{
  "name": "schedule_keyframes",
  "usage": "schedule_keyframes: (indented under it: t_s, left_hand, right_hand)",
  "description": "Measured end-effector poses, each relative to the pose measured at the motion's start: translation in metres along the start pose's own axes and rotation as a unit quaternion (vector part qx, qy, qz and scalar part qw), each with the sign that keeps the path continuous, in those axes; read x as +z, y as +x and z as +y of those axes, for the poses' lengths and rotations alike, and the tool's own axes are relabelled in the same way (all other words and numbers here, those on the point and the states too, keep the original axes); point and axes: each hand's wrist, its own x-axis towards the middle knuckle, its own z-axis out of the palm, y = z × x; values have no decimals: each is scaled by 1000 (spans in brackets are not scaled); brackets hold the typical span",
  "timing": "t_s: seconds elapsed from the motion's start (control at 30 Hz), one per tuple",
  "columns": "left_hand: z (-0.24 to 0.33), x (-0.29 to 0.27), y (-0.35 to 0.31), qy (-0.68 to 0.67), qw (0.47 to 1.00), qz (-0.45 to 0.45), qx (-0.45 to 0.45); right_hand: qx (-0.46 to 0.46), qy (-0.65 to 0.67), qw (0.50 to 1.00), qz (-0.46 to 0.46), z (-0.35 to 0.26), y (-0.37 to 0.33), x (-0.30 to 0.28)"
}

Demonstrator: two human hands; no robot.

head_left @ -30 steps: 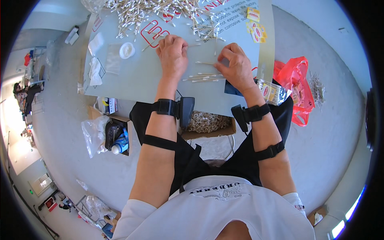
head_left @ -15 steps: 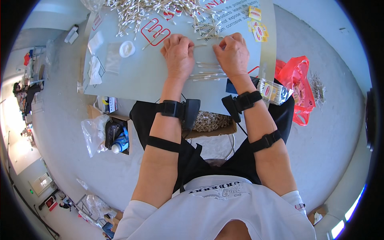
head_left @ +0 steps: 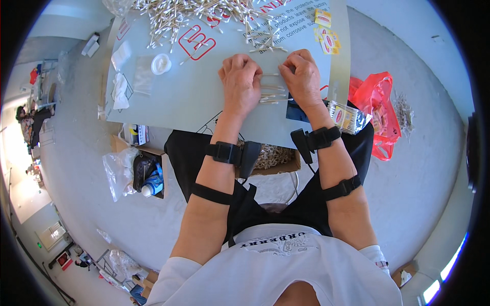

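Between my two hands a white-tipped cotton swab (head_left: 270,75) lies crosswise above the table. My left hand (head_left: 241,83) is closed, its fingers pinching the swab's left end. The curled fingers of my right hand (head_left: 303,80) are closed at the other end; its fingertips are partly hidden. Just below, several more cotton swabs (head_left: 273,95) lie side by side in a loose row, partly covered by my left hand. A large loose heap of cotton swabs (head_left: 189,18) spreads over the far part of the table (head_left: 173,102).
Yellow printed cards (head_left: 327,40) lie at the far right, and a bagged pack of swabs (head_left: 344,117) at the near right edge. On the left are a round white tub (head_left: 161,64) and a crumpled tissue (head_left: 121,91). A red plastic bag (head_left: 375,109) stands beyond the table's right side.
Both hands have come nearer to me, the left also shifting right. The gap between them has narrowed, and the held swab has moved down towards the row.
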Motion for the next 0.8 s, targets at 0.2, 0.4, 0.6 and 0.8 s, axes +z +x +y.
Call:
schedule_keyframes:
  t_s: [0.2, 0.4, 0.6, 0.8]
  left_hand:
    - [0, -2, -3, -22, 1000, -6, 6]
    - [-5, -4, -2, -46, 999, -18, 3]
    - [-8, -7, -7, -167, 983, 71, -15]
    - [-11, -10, -31, -278, 946, 133, -96]
  right_hand:
    - [-66, -9, 995, -73, -4, 7, -7]
    - [-96, -12, 990, -102, -2, 8, -9]
    - [-132, -4, 984, -122, -4, 5, -13]
    - [9, 215, 977, -15, -10, -31, -2]
